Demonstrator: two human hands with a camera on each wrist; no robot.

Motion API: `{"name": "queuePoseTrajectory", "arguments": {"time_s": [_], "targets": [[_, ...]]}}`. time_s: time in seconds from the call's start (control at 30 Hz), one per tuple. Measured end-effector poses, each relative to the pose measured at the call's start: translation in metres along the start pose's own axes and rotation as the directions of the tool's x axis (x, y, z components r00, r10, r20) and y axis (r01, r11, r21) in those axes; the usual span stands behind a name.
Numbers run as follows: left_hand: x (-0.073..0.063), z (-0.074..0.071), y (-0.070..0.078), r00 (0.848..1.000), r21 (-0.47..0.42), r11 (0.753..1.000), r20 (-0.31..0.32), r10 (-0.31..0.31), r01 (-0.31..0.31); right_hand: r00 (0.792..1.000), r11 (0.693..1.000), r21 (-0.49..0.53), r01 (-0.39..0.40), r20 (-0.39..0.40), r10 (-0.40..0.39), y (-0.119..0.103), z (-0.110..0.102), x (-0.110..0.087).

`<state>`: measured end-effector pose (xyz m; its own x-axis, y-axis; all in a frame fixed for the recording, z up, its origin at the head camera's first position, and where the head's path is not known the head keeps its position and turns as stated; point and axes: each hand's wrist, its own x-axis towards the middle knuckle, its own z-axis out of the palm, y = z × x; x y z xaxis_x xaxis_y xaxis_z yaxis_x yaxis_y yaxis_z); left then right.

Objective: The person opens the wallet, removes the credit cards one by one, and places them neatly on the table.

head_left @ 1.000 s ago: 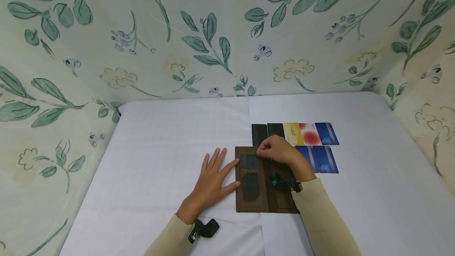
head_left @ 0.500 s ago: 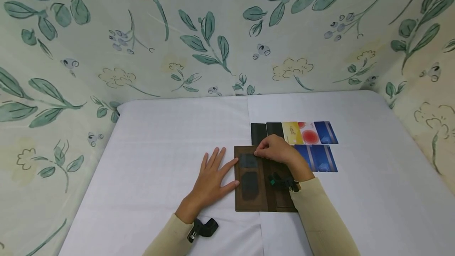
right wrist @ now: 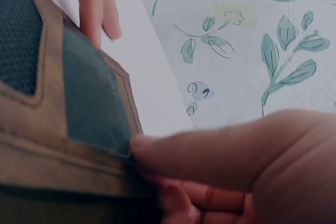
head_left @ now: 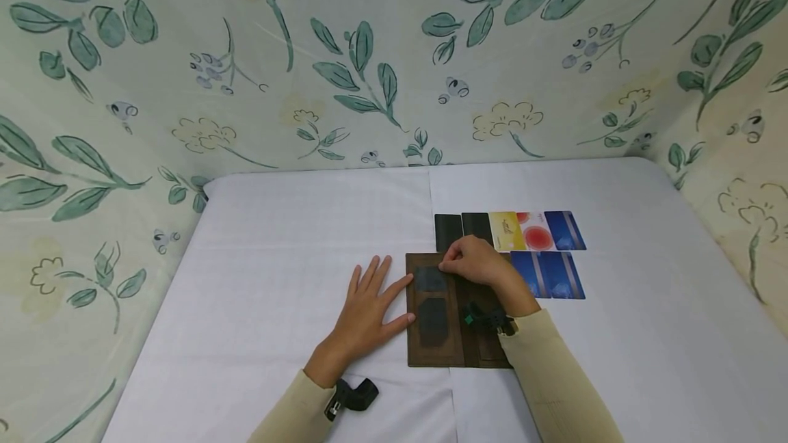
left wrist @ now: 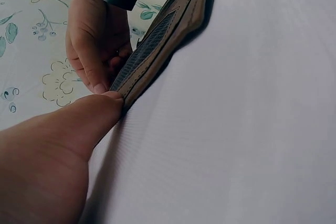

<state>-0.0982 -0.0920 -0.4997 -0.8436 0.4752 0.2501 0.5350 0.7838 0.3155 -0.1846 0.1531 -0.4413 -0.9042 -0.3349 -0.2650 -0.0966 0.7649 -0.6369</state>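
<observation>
A brown wallet (head_left: pixel 468 354) lies spread on the white cloth, with a dark mesh window (head_left: pixel 434 323) in its left half. Beyond that window is a thin, dark glossy card-like sheet (right wrist: pixel 94 93), its edge overlapping the leather. My right hand (head_left: pixel 480 262) pinches this sheet at its corner near the wallet's far edge, thumb on top and other fingers curled beneath. My left hand (head_left: pixel 363 316) lies with fingers spread, its index finger and thumb touching the wallet's left edge. In the left wrist view the left thumb (left wrist: pixel 107 103) presses the wallet's border.
Beyond the wallet lies a row of cards: two black cards (head_left: pixel 448 232), a yellow card (head_left: pixel 505 227), a white card with red circles (head_left: pixel 537 236) and a blue card (head_left: pixel 563 230). Two more blue cards (head_left: pixel 565 275) lie nearer, partly behind the right wrist. Floral fabric (head_left: pixel 369 87) hangs behind the table.
My right hand has shifted slightly left along the far part of the wallet, still pinching. The left hand and the row of cards stay where they were.
</observation>
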Motion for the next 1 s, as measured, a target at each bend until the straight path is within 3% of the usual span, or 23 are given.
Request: {"name": "queuePoseTrajectory", "arguments": {"time_s": [0.27,0.6,1.0], "targets": [[0.0006,-0.0003,0.0000,1.000,0.009,1.000,-0.002,0.000,0.000,1.000,0.992,-0.120,0.023,-0.005,-0.024,-0.0064,0.0035,-0.0015],[0.0008,0.0007,-0.0002,1.000,0.009,1.000,-0.019,0.009,-0.009,0.999,0.998,-0.067,0.006,-0.038,-0.008,-0.0041,0.0029,-0.0002],[-0.0003,-0.0013,0.0011,1.000,0.004,1.000,0.006,-0.004,0.004,0.999,1.000,-0.006,0.028,-0.033,-0.028,-0.0042,0.0010,-0.0023]]}}
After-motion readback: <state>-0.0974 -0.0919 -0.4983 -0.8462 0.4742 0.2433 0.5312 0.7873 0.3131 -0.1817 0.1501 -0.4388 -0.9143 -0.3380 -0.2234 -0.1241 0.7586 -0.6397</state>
